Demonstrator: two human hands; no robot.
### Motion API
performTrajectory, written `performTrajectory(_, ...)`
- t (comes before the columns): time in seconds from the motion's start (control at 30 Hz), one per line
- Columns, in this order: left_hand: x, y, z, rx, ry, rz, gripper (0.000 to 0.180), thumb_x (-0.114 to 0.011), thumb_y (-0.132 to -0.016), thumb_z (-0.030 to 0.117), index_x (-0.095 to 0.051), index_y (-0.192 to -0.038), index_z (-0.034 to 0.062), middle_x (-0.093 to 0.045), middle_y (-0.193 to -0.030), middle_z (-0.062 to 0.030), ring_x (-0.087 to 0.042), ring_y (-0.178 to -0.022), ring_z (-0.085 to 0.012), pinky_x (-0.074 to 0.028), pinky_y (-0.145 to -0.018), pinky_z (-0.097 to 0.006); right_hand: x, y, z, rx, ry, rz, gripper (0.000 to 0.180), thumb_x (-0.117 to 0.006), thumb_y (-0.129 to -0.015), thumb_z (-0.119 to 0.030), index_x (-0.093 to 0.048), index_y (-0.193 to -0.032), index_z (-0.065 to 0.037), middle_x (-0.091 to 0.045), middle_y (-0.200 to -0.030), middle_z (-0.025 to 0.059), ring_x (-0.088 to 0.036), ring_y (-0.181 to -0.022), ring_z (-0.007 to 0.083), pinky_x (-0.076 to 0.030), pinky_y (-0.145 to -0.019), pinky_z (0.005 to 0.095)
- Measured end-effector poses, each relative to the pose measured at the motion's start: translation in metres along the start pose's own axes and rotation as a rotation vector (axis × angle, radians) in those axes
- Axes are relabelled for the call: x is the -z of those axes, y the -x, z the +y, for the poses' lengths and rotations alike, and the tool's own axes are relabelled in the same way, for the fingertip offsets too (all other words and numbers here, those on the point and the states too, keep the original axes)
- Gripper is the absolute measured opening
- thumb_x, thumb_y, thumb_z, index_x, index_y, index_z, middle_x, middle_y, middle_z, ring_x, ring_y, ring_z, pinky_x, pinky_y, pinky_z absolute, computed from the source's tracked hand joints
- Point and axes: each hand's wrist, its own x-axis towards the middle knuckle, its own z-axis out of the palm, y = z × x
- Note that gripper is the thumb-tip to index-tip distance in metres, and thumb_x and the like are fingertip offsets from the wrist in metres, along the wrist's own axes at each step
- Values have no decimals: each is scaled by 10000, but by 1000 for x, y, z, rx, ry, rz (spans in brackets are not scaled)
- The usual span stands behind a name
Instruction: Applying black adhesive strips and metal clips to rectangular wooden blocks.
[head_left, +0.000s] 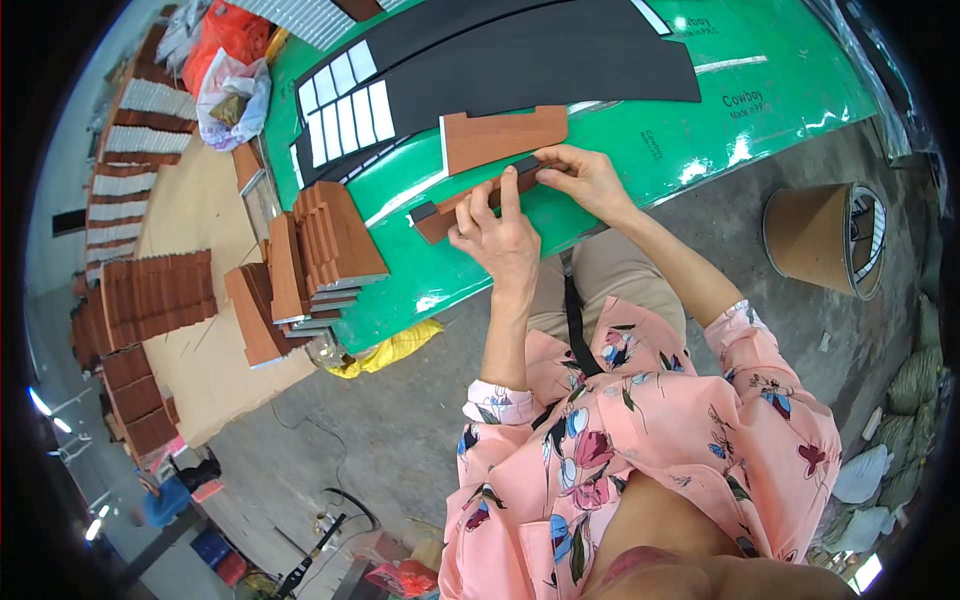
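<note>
On the green table edge, a narrow brown wood-grain panel [432, 229] stands tilted, with dark strips along its upper edge. My left hand [500, 232] grips this panel from the near side, one fingertip pressing on a black strip [522, 171]. At the panel's right end, my right hand [588, 183] pinches the same strip between thumb and forefinger. Just beyond both hands lies another wood-grain panel [505, 138] with a notched far edge, flat on the table. Behind it is a black sheet [540, 70] carrying several white rectangles [350, 118] at its left.
Stacked wood-grain panels [340, 235] sit on the table's left edge. Further left, a tan board [200, 210] bears more rows of panels [160, 297]. Plastic bags [230, 100] lie at the far left corner. A brown bin [820, 238] stands on the floor at right.
</note>
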Motion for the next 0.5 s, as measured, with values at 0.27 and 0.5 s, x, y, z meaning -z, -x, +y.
performTrajectory(0.27,1,0,1,9,7,-45,465,-592,-727,13,-582,-1162,175,-466,-1120,-44,-391,-1087,-257,-291,-811,-414,1,-1,-4,-2,78,25,305,-699,-789,-207,-667,-1019,-8,-686,-899,97,-620,-762,126,-495,-697,270)
performTrajectory(0.5,-1,1,-1,5,-7,-42,473,-596,-720,10,-581,-1163,175,-465,-1112,-50,-392,-1086,-256,-285,-817,-408,1,0,-2,2,65,7,267,-671,-815,-190,-670,-1020,-18,-683,-929,97,-623,-797,124,-492,-711,265)
